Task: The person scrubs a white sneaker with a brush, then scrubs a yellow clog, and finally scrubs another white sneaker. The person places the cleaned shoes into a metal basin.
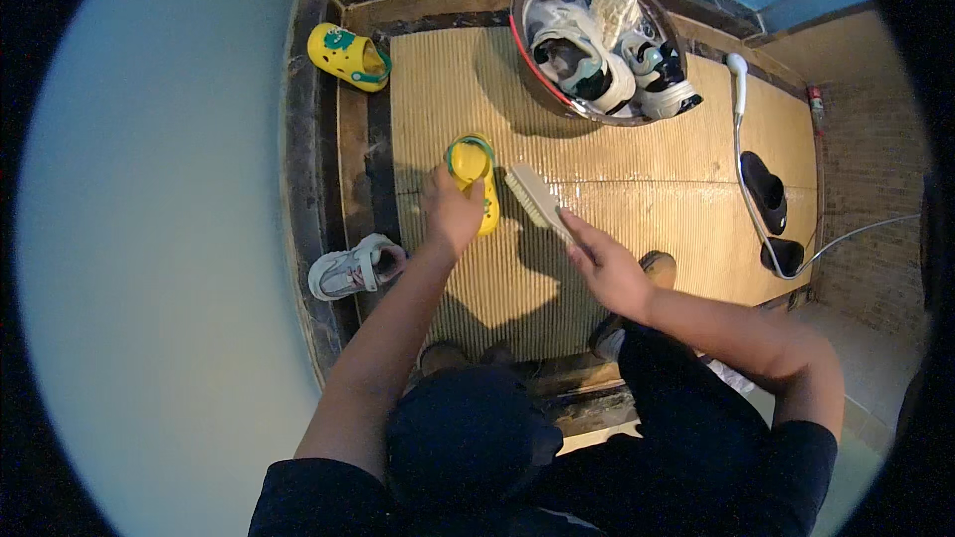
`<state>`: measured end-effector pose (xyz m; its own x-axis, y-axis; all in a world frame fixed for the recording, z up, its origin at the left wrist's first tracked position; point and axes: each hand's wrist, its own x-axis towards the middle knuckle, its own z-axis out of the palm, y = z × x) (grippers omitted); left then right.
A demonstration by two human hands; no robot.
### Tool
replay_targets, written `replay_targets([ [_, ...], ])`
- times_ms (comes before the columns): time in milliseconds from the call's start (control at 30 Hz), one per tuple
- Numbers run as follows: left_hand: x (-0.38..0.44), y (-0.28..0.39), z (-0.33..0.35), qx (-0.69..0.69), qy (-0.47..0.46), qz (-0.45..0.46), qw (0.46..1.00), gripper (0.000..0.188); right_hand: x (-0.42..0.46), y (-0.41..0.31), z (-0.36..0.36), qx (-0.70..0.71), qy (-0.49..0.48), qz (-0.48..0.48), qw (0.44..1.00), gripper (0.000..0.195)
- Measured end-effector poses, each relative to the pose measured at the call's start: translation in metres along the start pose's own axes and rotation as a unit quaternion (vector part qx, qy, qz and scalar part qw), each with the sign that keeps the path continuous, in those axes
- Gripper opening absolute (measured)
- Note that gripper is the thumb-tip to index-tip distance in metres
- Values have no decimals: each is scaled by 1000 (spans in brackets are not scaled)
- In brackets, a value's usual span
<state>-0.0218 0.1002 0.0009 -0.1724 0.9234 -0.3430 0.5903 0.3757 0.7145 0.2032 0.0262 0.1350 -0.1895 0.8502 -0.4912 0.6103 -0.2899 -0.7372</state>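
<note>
A small yellow clog (489, 220) with a green strap is gripped by my left hand (455, 210) over the ribbed floor, its heel end pointing away from me. My right hand (608, 268) holds a scrubbing brush (539, 194) by its handle, the pale bristles facing the clog across a small gap. The matching yellow clog (339, 52) rests on the ledge at the upper left. Farther down that ledge lies a white child's shoe (347, 274) with a pinkish lining.
A dark basin (522, 63) with a red edge holds wet sneakers (589, 67) at the top. A white shower head (738, 66) and its hose lie on the right, by two black shoes (762, 190). Blue-lit walls rise at the left and top.
</note>
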Motion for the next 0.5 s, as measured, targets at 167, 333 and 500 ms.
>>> replay_targets([
  [167, -13, 10, -5, 109, 24, 260, 959, 54, 59, 51, 63, 79, 202, -64, 974, 42],
  [333, -1, -23, 12, 89, 2, 280, 956, 32, 42, 34, 148, 171, 290, 1, 942, 43],
  [500, 6, -47, 22, -16, 10, 314, 949, 21, -1, 24, 203, 203, 239, 28, 949, 43],
])
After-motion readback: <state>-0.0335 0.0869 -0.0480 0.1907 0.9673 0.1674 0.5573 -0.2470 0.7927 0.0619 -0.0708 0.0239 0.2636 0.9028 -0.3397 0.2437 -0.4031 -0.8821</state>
